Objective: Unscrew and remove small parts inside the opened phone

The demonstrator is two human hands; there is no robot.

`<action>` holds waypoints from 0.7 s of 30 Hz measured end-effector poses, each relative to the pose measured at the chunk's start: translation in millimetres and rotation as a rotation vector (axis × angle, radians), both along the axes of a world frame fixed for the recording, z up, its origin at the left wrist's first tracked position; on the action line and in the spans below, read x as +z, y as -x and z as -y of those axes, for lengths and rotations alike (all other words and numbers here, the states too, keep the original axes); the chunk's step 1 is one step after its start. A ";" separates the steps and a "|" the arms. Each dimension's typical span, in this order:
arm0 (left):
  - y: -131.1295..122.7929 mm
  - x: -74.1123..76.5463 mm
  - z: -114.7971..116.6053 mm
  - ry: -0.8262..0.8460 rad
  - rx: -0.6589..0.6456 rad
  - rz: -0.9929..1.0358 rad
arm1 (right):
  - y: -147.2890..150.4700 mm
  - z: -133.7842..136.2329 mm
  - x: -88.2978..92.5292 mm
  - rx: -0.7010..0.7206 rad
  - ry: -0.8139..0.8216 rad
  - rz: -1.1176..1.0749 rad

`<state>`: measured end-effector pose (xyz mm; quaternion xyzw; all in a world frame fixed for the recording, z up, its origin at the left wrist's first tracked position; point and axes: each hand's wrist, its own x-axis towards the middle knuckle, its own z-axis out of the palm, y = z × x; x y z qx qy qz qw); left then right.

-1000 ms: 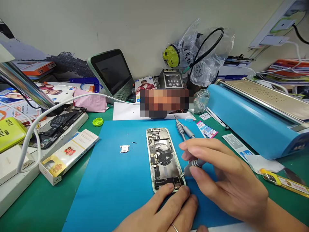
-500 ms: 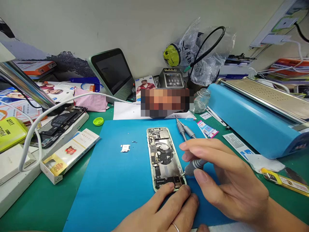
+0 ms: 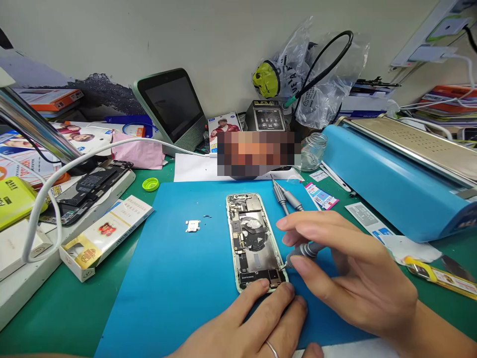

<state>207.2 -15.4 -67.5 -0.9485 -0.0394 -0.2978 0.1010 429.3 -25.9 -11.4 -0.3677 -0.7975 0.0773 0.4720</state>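
An opened smartphone (image 3: 257,243) lies on the blue mat (image 3: 167,278), its circuit boards and inner metal plate bare. Across its bottom end my left hand (image 3: 257,318) presses with its fingertips, steadying the phone. My right hand (image 3: 354,268) grips a small grey screwdriver (image 3: 303,252) between thumb and fingers. The driver leans to the right, with its tip at the phone's lower right edge; the exact contact spot is too small to make out. A silver metal bracket (image 3: 193,226) and several tiny dark pieces (image 3: 207,216) lie left of the phone.
Two grey screwdrivers (image 3: 285,196) lie beyond my right hand. A blue machine (image 3: 391,184) stands at the right, near a yellow cutter (image 3: 439,278). To the left are a small carton (image 3: 108,236), a green cap (image 3: 151,184) and a white cable (image 3: 89,151).
My right thumb has shifted slightly left and up along the screwdriver, whose tip stays at the same phone edge. My left hand keeps its place. The camera view has moved a little.
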 end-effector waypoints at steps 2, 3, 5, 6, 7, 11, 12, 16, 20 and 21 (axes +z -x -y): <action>-0.6 0.0 0.1 0.002 0.001 -0.003 | 0.3 1.3 -0.2 -0.018 0.017 -0.015; -0.9 -0.2 0.2 0.004 0.005 -0.001 | 0.7 2.1 -0.2 -0.029 0.040 -0.026; -1.5 -0.2 0.6 0.012 0.007 -0.004 | 1.4 3.1 0.1 -0.038 0.067 -0.038; -1.5 0.0 0.7 0.014 0.004 -0.006 | 1.5 3.1 0.2 -0.027 0.071 -0.029; -1.4 0.4 0.7 0.016 -0.001 -0.008 | 1.4 2.8 0.3 -0.012 0.071 -0.013; -0.4 2.3 0.2 0.028 -0.003 -0.002 | -0.5 1.5 -0.3 0.005 0.051 0.053; -0.3 2.3 0.3 0.037 0.000 0.003 | -0.9 1.8 -0.6 -0.011 0.049 0.057; -3.3 -1.0 2.8 0.055 0.025 0.073 | -1.2 5.9 -1.0 -0.067 0.060 0.074; -13.1 -7.3 8.1 0.083 0.090 0.183 | -2.5 7.4 0.0 -0.084 0.052 0.090; -16.4 -8.5 9.5 0.104 0.129 0.214 | -3.3 6.8 0.3 -0.075 0.046 0.095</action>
